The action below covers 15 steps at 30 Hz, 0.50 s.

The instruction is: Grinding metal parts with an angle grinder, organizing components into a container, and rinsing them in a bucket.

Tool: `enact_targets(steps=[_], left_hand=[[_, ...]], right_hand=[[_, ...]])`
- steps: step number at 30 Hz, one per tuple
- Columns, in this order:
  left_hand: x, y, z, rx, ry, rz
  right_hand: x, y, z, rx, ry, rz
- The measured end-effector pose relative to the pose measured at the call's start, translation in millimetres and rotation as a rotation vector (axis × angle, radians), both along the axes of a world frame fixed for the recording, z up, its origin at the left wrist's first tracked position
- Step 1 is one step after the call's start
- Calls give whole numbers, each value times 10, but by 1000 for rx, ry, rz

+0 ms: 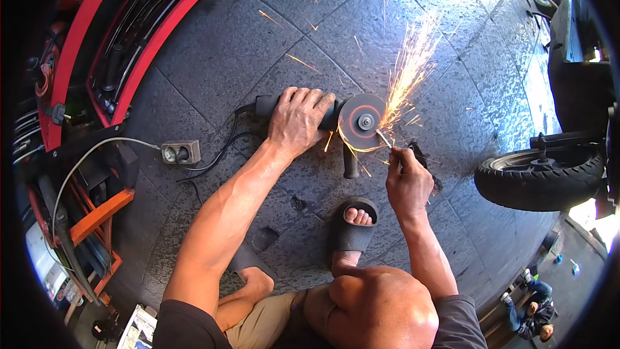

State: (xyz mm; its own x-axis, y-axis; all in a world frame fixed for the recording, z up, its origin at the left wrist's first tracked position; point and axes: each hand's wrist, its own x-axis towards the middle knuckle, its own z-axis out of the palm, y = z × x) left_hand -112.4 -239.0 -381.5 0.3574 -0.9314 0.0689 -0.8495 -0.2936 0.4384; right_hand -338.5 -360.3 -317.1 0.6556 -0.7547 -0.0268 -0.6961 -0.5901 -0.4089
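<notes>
My left hand [298,119] is wrapped round the body of an angle grinder [267,105], pressing it near the floor. Its grey disc [363,106], marked with a red ring, faces up, and a black side handle [350,165] sticks out toward me, ungripped. In my right hand [410,181], a thin metal rod [385,138] is pinched between thumb and fingers. The rod's tip meets the right edge of the disc. Bright sparks [409,68] fly from that contact, away from me and to the right. Whether the disc spins cannot be told from its sharp look.
A socket box [181,152] with a grey cable lies on the tiled floor [213,45] at left. Beyond it stands a red tool cabinet [158,35] with open drawers. A motorcycle wheel [539,178] is at right. My sandalled foot [354,226] is close below the grinder. Another person [536,310] sits far lower right.
</notes>
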Motion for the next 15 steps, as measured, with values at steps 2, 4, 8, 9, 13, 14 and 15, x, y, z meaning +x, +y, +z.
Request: enact_targets(steps=[2,4,8,9,13,14,15], left_hand=[[-2,-2,3,4,33,-2],[-6,-4,4,2,13,4],[-14,-8,2,5,29,11],[-14,-9,1,-8,13,13],[-18,-12,-8,8,16,11],[-17,-11,-8,19,26,7],[-18,-10,-7,13,19,14]], right_hand=[[-2,-1,-10,-2,-22,17],[-2,4,-20,-3,-21,12],[-13,15,-26,0,-21,-2],[-16,16,-26,0,-21,-2],[-32,13,-27,7,-17,-4],[-31,13,-30,-2,-31,3],[-31,15,-32,-2,-33,4]])
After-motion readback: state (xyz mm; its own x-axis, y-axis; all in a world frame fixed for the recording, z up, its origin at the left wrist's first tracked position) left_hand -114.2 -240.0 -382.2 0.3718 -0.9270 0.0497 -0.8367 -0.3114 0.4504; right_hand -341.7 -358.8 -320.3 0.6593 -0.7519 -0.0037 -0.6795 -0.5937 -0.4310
